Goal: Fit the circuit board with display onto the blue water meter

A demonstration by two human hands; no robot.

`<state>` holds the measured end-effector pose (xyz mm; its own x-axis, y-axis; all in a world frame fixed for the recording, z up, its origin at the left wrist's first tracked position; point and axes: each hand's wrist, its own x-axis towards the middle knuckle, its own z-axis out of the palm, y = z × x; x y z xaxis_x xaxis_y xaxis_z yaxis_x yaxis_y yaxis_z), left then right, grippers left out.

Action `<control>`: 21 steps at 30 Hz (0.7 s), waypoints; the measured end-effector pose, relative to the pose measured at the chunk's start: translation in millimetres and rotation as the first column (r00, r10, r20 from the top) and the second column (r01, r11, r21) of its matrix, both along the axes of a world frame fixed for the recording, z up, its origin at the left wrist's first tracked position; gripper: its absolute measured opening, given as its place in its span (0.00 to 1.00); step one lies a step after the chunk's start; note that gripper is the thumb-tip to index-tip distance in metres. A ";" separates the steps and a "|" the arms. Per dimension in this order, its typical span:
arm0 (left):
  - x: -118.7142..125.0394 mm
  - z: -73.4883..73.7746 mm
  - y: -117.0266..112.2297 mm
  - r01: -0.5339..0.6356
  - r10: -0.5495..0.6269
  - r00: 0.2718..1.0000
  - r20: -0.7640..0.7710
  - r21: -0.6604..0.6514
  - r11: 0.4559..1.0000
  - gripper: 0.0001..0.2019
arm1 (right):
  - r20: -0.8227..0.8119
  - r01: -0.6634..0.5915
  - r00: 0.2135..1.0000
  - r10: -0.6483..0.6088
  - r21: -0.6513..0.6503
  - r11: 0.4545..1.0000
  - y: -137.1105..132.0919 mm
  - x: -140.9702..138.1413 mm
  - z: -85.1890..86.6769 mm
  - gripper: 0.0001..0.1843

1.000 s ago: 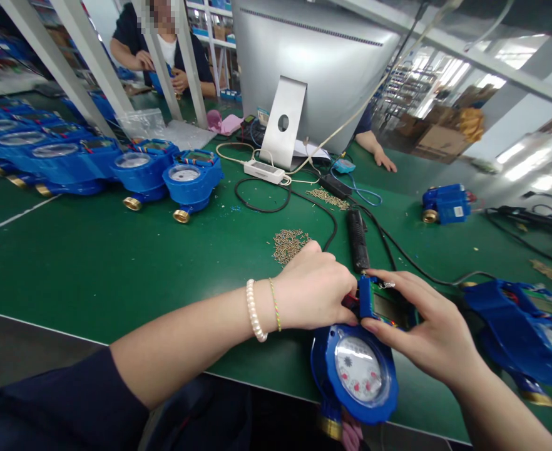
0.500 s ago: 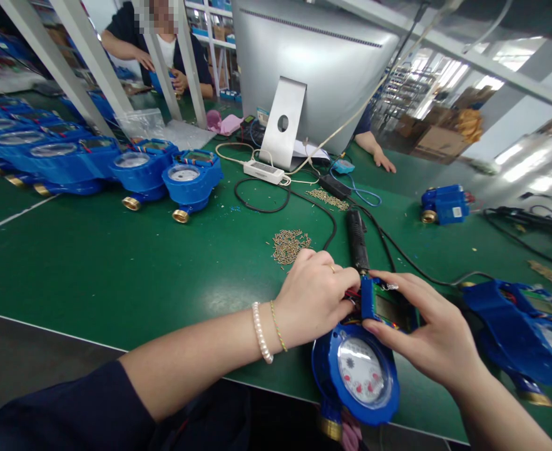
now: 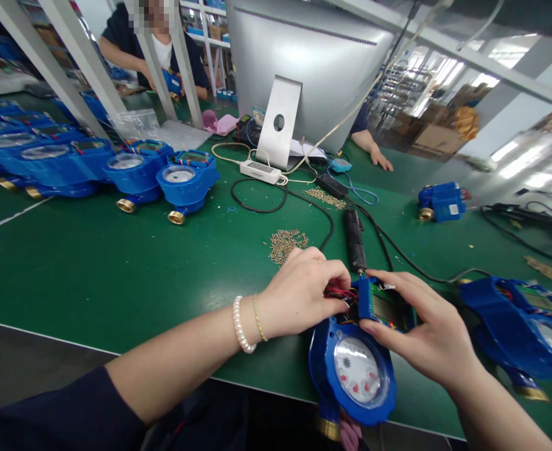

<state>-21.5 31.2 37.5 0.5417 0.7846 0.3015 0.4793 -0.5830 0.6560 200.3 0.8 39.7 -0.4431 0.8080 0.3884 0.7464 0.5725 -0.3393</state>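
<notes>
A blue water meter (image 3: 353,369) with a round white dial stands at the table's near edge. Its upper compartment is uncovered and red and black wires (image 3: 338,293) bunch inside. My left hand (image 3: 310,289) has its fingers curled down into that compartment, pinching at the wires; its fingertips are partly hidden. Between thumb and fingers, my right hand (image 3: 429,326) grips the blue-framed display module (image 3: 388,307), a green circuit board with a small screen, tilted up beside the wires. Just beyond the meter lies a black electric screwdriver (image 3: 355,241), its tip close to the module.
Loose screws (image 3: 286,244) lie heaped left of the screwdriver. Another water meter (image 3: 522,332) sits at right, and several more (image 3: 189,181) line the left side. Cables and a power strip (image 3: 260,171) spread before a monitor (image 3: 304,69). Co-workers' hands (image 3: 373,152) show across the table.
My left hand has drawn slightly left, uncovering more of the red and black wires. My right hand keeps its grip on the display module.
</notes>
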 end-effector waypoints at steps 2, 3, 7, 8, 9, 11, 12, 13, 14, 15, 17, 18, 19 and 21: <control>-5.0 10.3 2.0 0.062 -0.063 0.997 -0.050 -0.020 0.998 0.08 | -0.001 -0.001 1.000 0.001 -0.004 1.000 0.1 -0.1 0.3 0.29; -6.1 15.3 3.5 0.088 -0.091 0.994 -0.057 -0.051 0.995 0.08 | -0.003 -0.003 1.000 0.003 -0.006 1.000 0.1 -0.2 0.4 0.29; -3.3 28.9 15.9 0.176 -0.183 0.983 0.006 -0.307 0.935 0.09 | -0.011 -0.012 1.000 0.011 -0.006 1.000 0.8 -0.8 0.5 0.29; -2.1 30.3 20.2 0.202 -0.205 0.978 0.036 -0.404 0.892 0.09 | -0.008 -0.009 1.000 0.009 -0.007 1.000 1.1 -1.1 0.4 0.29; -1.2 31.1 24.5 0.228 -0.226 0.972 0.065 -0.491 0.840 0.09 | -0.003 -0.007 1.000 0.007 -0.006 1.000 1.4 -1.4 0.4 0.29; -0.7 31.3 31.1 0.265 -0.259 0.961 0.100 -0.608 0.748 0.08 | 0.010 -0.008 1.000 0.008 -0.001 1.000 2.1 -2.2 0.5 0.29; -1.1 31.0 32.7 0.277 -0.274 0.956 0.103 -0.624 0.731 0.08 | 0.017 -0.013 1.000 0.013 0.001 1.000 2.5 -2.6 0.8 0.29; -1.7 30.7 32.7 0.284 -0.284 0.953 0.101 -0.617 0.734 0.08 | 0.023 -0.020 1.000 0.020 0.002 1.000 2.7 -2.9 1.1 0.29; -2.5 30.4 31.3 0.285 -0.290 0.953 0.089 -0.591 0.755 0.08 | 0.028 -0.026 0.999 0.026 0.003 1.000 2.8 -3.3 1.7 0.29; -3.2 30.0 28.6 0.282 -0.294 0.953 0.070 -0.552 0.785 0.08 | 0.031 -0.031 0.999 0.031 0.004 1.000 2.8 -3.5 2.3 0.29; -3.9 29.1 20.8 0.254 -0.284 0.959 -0.009 -0.425 0.869 0.09 | 0.034 -0.039 0.999 0.038 0.006 0.999 2.3 -4.0 3.9 0.29; -3.9 28.4 16.7 0.227 -0.264 0.963 -0.061 -0.350 0.909 0.10 | 0.035 -0.041 0.999 0.041 0.010 0.999 1.9 -4.4 4.6 0.29; -3.7 27.6 13.1 0.197 -0.235 0.966 -0.108 -0.282 0.939 0.10 | 0.034 -0.042 0.999 0.041 0.017 0.999 1.6 -4.8 5.3 0.28; -2.9 25.6 9.0 0.143 -0.179 0.971 -0.159 -0.216 0.966 0.12 | 0.036 -0.040 0.999 0.039 0.029 0.999 1.2 -6.0 6.2 0.28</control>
